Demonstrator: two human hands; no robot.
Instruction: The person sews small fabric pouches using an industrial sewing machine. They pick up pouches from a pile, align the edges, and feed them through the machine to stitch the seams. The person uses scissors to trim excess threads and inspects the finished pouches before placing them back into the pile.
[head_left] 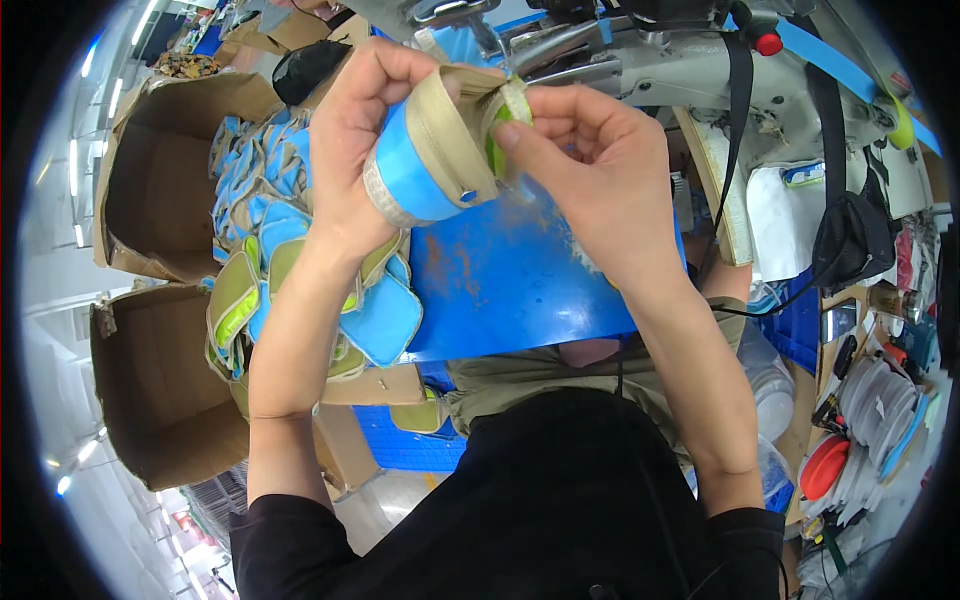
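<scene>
A curved fabric piece in khaki and bright blue, with pale trim and a small dark blue spot, is held up near the machine. My left hand is closed on its left side, fingers curled over the upper edge. My right hand pinches the piece's right edge at a pale strip with lime green, thumb in front and fingers curled. Below is a blue work surface with rusty marks. A pile of blue, khaki and lime fabric pieces lies to the left, beside and behind my left forearm.
A sewing machine with hanging black straps spans the top. Two cardboard boxes stand left. At right are a black pouch, stacked spools or discs and loose tools. Part of another person's arm shows behind my right forearm.
</scene>
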